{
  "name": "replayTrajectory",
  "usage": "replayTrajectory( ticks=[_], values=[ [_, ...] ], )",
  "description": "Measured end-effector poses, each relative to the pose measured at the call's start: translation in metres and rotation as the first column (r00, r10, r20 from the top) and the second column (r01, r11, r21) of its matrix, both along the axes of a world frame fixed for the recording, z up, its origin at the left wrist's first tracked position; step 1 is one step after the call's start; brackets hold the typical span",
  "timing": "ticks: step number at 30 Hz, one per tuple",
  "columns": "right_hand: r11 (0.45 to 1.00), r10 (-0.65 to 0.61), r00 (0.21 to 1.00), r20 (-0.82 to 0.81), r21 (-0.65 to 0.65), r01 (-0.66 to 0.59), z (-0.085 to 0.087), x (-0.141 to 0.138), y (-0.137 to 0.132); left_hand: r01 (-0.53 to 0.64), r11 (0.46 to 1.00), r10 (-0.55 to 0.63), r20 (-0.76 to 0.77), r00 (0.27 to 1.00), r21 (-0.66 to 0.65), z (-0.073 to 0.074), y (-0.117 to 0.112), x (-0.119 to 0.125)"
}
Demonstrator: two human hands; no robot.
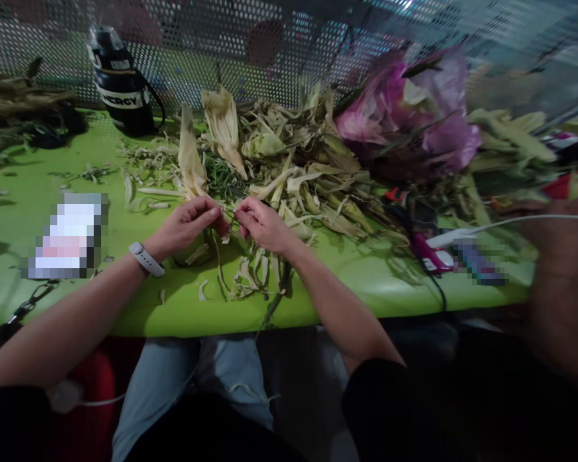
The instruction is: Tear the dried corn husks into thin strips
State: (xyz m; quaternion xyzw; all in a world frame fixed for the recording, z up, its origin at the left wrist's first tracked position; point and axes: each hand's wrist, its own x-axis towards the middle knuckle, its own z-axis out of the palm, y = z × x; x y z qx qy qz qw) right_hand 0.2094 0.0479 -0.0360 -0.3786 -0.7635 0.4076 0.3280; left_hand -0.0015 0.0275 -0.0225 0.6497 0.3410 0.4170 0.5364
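My left hand (195, 223), with a white band (147, 258) on the wrist, is closed in a pinch above the table. My right hand (263, 226) pinches close beside it, fingertips nearly touching. Between them is a thin plant stem, mostly hidden by the fingers. Just beyond the hands lies a small heap of green strands (225, 178), with an upright dry corn husk (190, 157) at its left. Below the hands, pale peeled strips (250, 277) lie near the table's front edge.
A pile of corn husks (337, 199) spreads behind and right, beside a pink plastic bag (408, 115). A black bottle (122, 90) stands back left. Phones (67, 237) and a power strip (435, 256) with cables lie on the green table (173, 314). Another person's arm (562, 276) is at right.
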Motion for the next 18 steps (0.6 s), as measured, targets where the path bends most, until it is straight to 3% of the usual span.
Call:
replayTrajectory(
  ticks=[6, 14, 18],
  values=[
    [1.000, -0.002, 1.000, 0.007, -0.005, 0.002, -0.0018, -0.0011, 0.0010, 0.142, 0.978, -0.150, -0.040, 0.988, -0.153, -0.0048, -0.0030, 0.0043],
    [0.990, 0.000, 0.995, -0.104, -0.139, -0.014, -0.0041, -0.0045, 0.0006, 0.009, 0.985, -0.037, -0.157, 0.987, -0.174, -0.0060, -0.0030, 0.0066],
    [0.971, -0.006, 0.992, -0.127, -0.239, -0.024, 0.0009, -0.0054, -0.0026, 0.041, 0.987, -0.064, -0.145, 0.987, -0.155, -0.0005, -0.0041, 0.0044]
  ],
)
